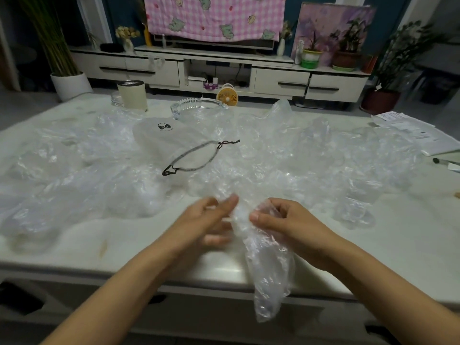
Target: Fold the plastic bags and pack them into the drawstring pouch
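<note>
At the near edge of the white table (pixel 149 247), a person is holding one clear plastic bag (pixel 268 270) with both hands. The right hand (pixel 286 220) has its fingers and thumb curled tight round the top of the bag, bunching it up. The left hand (pixel 211 220) is blurry. Its fingers look stretched out and apart, and they touch the left side of the bag.

The bag is long and thin. Its top end is up between the two hands. Its other end hangs down past the table edge and points at the floor, leaning a little to the right.

Farther back, in the middle of the table, the drawstring pouch (pixel 171 138) lies flat. It is white with a small black picture on it. Its closed end points to the far left and its mouth points to the near right. A black cord (pixel 194 155) loops across the mouth.

Lots of other crumpled clear bags (pixel 74 185) lie all over the table, around the pouch. At the far side stand a glass dish (pixel 196 108) and a round cream tin (pixel 133 94). Some papers (pixel 418 135) lie at the right edge.
</note>
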